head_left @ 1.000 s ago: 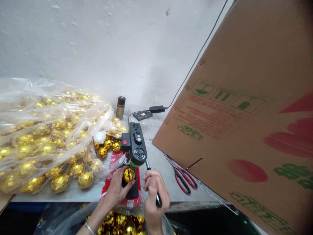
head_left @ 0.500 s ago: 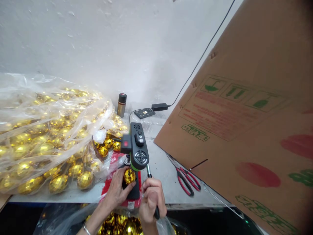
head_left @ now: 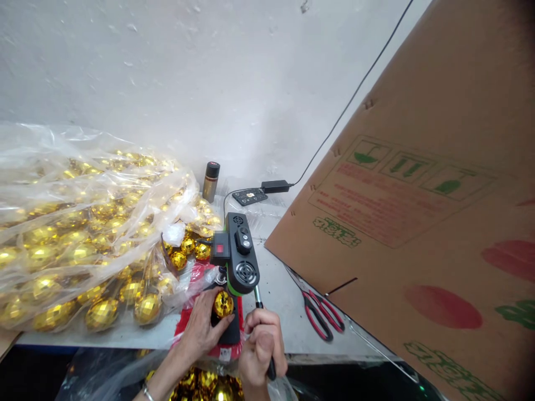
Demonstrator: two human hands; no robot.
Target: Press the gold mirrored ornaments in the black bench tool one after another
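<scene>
My left hand (head_left: 203, 323) grips a shiny gold faceted ball (head_left: 223, 304) between thumb and fingers, over the dark base of a small black-and-green machine (head_left: 242, 253). The ball sits just below the machine's rounded front end. Wrapped round the black grip of the machine's metal lever (head_left: 259, 301) is my right hand (head_left: 263, 345). Red material (head_left: 184, 322) lies under the base.
Plastic-wrapped gold balls (head_left: 79, 250) fill the left side. Behind stand a bottle (head_left: 211, 182) and a black adapter (head_left: 276, 186) near a dark card (head_left: 249, 195). Red-handled scissors (head_left: 321, 314) lie by a large cardboard box (head_left: 397, 195). More balls (head_left: 209, 384) are below the table edge.
The whole view has shifted slightly, moving things a little right and down. Both hands keep their holds on the ball and the lever, with no clear movement of their own.
</scene>
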